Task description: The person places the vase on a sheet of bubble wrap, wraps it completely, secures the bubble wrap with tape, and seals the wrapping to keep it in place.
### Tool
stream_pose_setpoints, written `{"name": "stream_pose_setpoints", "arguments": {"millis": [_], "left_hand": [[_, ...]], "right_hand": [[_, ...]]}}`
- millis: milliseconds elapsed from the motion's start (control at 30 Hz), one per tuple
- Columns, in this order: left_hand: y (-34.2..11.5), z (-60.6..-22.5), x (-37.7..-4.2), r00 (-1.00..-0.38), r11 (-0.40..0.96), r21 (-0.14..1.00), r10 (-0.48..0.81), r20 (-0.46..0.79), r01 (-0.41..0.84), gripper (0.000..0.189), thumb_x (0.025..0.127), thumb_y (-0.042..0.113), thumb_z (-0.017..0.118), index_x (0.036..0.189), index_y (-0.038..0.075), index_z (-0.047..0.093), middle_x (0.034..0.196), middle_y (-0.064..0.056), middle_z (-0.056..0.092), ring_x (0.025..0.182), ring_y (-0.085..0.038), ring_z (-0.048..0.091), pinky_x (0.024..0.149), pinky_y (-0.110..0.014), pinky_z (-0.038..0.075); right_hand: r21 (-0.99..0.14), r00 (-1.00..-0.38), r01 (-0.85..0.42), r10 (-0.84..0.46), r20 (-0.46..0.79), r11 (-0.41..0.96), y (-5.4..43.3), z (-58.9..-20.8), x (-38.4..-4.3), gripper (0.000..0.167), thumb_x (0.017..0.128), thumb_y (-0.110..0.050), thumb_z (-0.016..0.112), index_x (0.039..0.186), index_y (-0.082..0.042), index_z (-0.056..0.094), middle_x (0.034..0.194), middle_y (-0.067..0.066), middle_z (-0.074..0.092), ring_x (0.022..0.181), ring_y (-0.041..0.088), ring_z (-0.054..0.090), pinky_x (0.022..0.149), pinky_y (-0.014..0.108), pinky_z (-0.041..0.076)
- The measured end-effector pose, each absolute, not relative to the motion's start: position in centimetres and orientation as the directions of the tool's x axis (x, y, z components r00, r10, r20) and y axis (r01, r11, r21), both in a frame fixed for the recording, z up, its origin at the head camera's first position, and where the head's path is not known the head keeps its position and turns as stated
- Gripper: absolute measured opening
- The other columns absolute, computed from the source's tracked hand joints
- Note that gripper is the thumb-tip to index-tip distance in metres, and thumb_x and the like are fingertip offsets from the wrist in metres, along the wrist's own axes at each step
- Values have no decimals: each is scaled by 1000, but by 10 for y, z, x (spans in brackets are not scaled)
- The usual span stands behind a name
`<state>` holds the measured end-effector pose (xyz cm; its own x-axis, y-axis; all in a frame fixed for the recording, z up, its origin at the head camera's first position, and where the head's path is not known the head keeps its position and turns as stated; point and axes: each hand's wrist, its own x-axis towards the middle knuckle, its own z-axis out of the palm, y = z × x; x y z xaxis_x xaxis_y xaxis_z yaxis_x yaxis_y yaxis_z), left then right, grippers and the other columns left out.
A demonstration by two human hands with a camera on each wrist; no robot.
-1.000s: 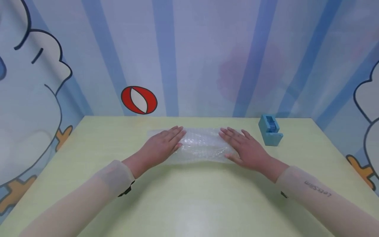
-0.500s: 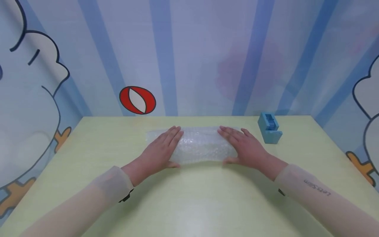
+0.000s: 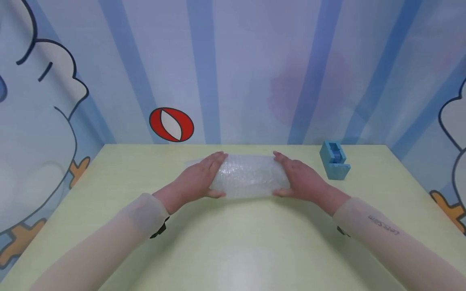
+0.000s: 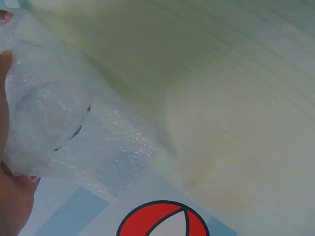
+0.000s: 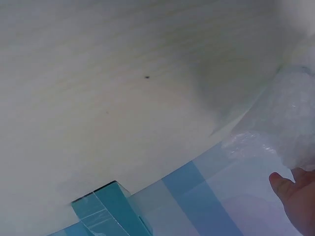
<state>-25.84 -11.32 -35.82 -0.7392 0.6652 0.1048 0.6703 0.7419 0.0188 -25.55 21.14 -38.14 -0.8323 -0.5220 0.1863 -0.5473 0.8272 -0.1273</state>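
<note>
A translucent bubble wrap bundle [image 3: 251, 173] lies lengthwise between my hands at the far middle of the table. My left hand [image 3: 196, 178] grips its left end, thumb along the near side and fingers over the far side. My right hand [image 3: 303, 180] holds the right end the same way. In the left wrist view, the bubble wrap [image 4: 113, 152] has a loose flap past the hand. A round outline with dark marks shows through the layers, but what is inside cannot be made out. Loose wrap [image 5: 256, 142] also sticks out at the right end.
A blue tape dispenser [image 3: 334, 161] stands at the back right of the pale yellow table [image 3: 240, 246], beyond my right hand. Behind the table hangs a striped blue backdrop [image 3: 247, 72] printed with cartoon figures and a red and white ball [image 3: 171, 124].
Both hands have gone from lying flat on the bubble wrap to gripping its ends, thumbs at the near edge. The bundle looks narrower and more rounded.
</note>
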Motion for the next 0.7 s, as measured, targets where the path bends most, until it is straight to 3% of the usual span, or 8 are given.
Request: {"name": "stream_pose_setpoints", "arguments": {"millis": [100,233,400,600,700], "left_hand": [[-113,-358,-260,-748,748,50,655,106,662,99,87,47,79,156,-1,27,161,-22,39,147,-37,44,110,-48,52],[-110,-357,-260,-759,759,53,641,111,649,96,88,47,78,155,-1,29,159,-22,41,143,-37,48,109,-49,52],[-106,-356,-254,-768,774,18,626,136,633,95,87,48,78,153,-3,34,156,-23,46,139,-37,53,105,-48,56],[-101,-358,-247,-764,778,-34,624,163,628,94,88,51,76,152,-6,36,153,-25,48,140,-38,53,103,-45,57],[-99,-360,-244,-763,779,-58,623,169,624,94,88,52,75,151,-6,37,153,-26,49,139,-38,53,104,-44,57]], "right_hand": [[-127,-836,-544,-522,170,830,210,-379,-259,100,83,-46,82,155,5,32,160,24,41,136,45,54,114,59,44],[-102,-847,-527,-511,150,844,208,-375,-259,94,86,-45,80,153,4,36,166,24,29,152,44,34,120,65,34],[-18,-864,-492,-486,132,870,203,-370,-256,92,90,-46,75,157,1,32,169,23,22,158,43,20,122,69,26],[116,-868,-455,-469,164,883,197,-372,-251,91,90,-46,75,157,-2,35,169,19,25,157,39,25,121,64,32],[175,-856,-445,-475,204,878,195,-375,-249,89,89,-46,77,155,0,39,163,20,38,150,39,39,117,58,41]]}}
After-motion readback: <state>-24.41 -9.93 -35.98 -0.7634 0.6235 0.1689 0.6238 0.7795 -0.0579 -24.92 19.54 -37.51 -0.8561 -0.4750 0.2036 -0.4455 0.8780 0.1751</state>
